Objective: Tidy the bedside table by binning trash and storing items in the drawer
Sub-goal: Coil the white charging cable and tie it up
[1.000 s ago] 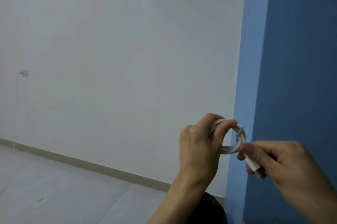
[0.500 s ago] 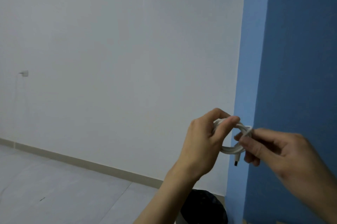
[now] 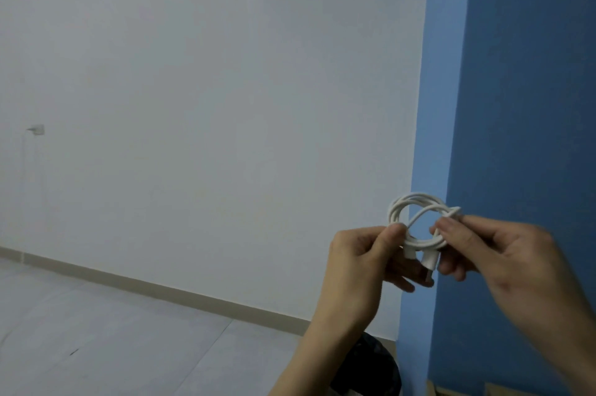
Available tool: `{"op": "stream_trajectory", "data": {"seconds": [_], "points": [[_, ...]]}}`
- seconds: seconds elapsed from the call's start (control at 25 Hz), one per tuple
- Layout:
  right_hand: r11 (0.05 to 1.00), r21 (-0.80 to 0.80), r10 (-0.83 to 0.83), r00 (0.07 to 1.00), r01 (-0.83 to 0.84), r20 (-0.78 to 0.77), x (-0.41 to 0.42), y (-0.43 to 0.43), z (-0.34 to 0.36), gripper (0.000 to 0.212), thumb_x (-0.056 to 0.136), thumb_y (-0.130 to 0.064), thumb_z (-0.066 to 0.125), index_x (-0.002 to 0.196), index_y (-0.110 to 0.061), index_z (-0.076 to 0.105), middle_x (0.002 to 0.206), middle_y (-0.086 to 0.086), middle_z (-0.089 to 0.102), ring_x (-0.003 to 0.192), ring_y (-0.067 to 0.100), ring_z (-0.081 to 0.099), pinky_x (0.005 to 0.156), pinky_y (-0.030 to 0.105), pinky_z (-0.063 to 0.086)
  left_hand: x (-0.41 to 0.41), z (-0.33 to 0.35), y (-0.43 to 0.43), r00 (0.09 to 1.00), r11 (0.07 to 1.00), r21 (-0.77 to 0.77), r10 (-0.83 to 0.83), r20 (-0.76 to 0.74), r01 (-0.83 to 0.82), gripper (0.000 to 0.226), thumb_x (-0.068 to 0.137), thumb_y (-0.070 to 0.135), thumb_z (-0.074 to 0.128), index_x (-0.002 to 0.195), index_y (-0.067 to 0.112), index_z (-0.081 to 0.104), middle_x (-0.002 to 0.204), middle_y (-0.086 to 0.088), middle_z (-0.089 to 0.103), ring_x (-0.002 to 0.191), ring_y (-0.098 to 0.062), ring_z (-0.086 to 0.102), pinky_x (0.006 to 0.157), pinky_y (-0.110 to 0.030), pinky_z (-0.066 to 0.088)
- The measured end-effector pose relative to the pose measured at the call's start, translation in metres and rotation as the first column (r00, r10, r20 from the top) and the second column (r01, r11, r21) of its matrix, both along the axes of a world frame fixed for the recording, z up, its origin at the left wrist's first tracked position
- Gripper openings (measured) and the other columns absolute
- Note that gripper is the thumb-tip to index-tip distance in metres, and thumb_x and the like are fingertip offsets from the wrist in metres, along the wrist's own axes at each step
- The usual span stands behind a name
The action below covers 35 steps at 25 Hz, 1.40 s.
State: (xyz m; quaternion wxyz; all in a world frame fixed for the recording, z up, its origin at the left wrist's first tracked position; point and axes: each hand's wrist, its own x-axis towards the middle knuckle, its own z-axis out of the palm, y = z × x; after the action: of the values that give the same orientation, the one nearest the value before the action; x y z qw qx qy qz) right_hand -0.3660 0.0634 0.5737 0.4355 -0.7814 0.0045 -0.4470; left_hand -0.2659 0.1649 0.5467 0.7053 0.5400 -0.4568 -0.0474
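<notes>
Up in the air in front of the person, a coiled white cable (image 3: 416,221) is held between 2 hands, about at the edge where the white wall (image 3: 209,105) meets the blue wall (image 3: 522,105). The left hand (image 3: 364,263) pinches the left side of the coil between thumb and fingers, closed on it. The right hand (image 3: 503,253) is closed on the right side, thumb and forefinger nipping the strand where it crosses over the loop. 1 plug end (image 3: 430,263) of the cable hangs down between the hands, pointing at the floor.

Nothing stands between the hands and the coil; both forearms rise from the bottom of the view.

Below the left forearm, partly hidden by it, sits a dark bin with a black liner (image 3: 371,370) on the pale tiled floor (image 3: 96,331), close to the corner of the blue wall. What lies in it cannot be made out. A thin strip of light wood (image 3: 458,390) shows at the very bottom right. Far left on the white wall a small white charger (image 3: 37,129) sits in a socket, with a thin lead dropping from it.
</notes>
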Motion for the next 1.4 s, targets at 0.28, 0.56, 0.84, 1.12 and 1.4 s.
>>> {"op": "stream_trajectory", "data": {"seconds": [0.28, 0.56, 0.84, 1.12, 1.4], "points": [[0.996, -0.053, -0.066, 0.997, 0.068, 0.038, 0.001, -0.002, -0.006, 0.024, 0.074, -0.041, 0.055, 0.064, -0.026, 0.07, 0.057, -0.005, 0.068, 0.049, 0.008, 0.059, 0.047, 0.006, 0.043, -0.001, -0.003, -0.002, 0.954, 0.985, 0.013, -0.163, -0.252, 0.172, 0.039, 0.089, 0.036, 0.05, 0.079, 0.003, 0.068, 0.073, -0.012, 0.067, 0.064, -0.012, 0.066, 0.056, -0.02, 0.051], [0.999, 0.012, -0.031, 1.0, 0.031, 0.001, 0.002, -0.007, -0.011, 0.029, 0.073, -0.046, 0.057, 0.07, -0.021, 0.072, 0.065, -0.003, 0.069, 0.052, 0.007, 0.058, 0.048, 0.01, 0.044, -0.004, -0.007, -0.011, 0.988, 0.993, -0.033, -0.12, -0.095, 0.117, 0.036, 0.084, 0.045, 0.047, 0.068, 0.015, 0.059, 0.052, 0.008, 0.054, 0.053, -0.008, 0.051, 0.048, -0.019, 0.041], [0.919, 0.248, 0.301, 0.952, -0.307, 0.064, -0.002, -0.01, -0.007, 0.067, 0.042, -0.07, 0.074, 0.073, -0.01, 0.073, 0.059, 0.005, 0.065, 0.05, 0.006, 0.053, 0.048, 0.011, 0.046, -0.01, -0.006, -0.007, 0.979, 0.98, -0.068, -0.191, -0.076, 0.187, 0.043, 0.091, 0.042, 0.047, 0.053, 0.022, 0.048, 0.044, 0.013, 0.038, 0.04, -0.002, 0.032, 0.042, -0.015, 0.028], [0.983, 0.107, 0.144, 0.989, -0.147, 0.04, -0.009, -0.008, -0.011, 0.07, 0.052, -0.079, 0.06, 0.077, -0.015, 0.071, 0.071, 0.021, 0.064, 0.06, 0.032, 0.052, 0.053, 0.028, 0.047, -0.01, -0.003, 0.01, 0.972, 0.976, 0.065, -0.212, 0.104, 0.206, 0.038, 0.094, 0.024, 0.047, 0.057, 0.021, 0.05, 0.049, 0.007, 0.035, 0.044, -0.005, 0.029, 0.046, -0.02, 0.024], [0.972, 0.113, 0.21, 0.978, -0.208, -0.008, -0.007, -0.002, -0.016, 0.067, 0.048, -0.077, 0.064, 0.078, -0.017, 0.072, 0.073, 0.007, 0.074, 0.06, 0.013, 0.067, 0.063, 0.022, 0.057, -0.011, -0.012, 0.01, 0.985, 0.985, 0.035, -0.17, 0.03, 0.169, 0.065, 0.088, 0.044, 0.045, 0.057, -0.012, 0.041, 0.047, -0.005, 0.035, 0.04, -0.009, 0.029, 0.042, -0.02, 0.023]]}}
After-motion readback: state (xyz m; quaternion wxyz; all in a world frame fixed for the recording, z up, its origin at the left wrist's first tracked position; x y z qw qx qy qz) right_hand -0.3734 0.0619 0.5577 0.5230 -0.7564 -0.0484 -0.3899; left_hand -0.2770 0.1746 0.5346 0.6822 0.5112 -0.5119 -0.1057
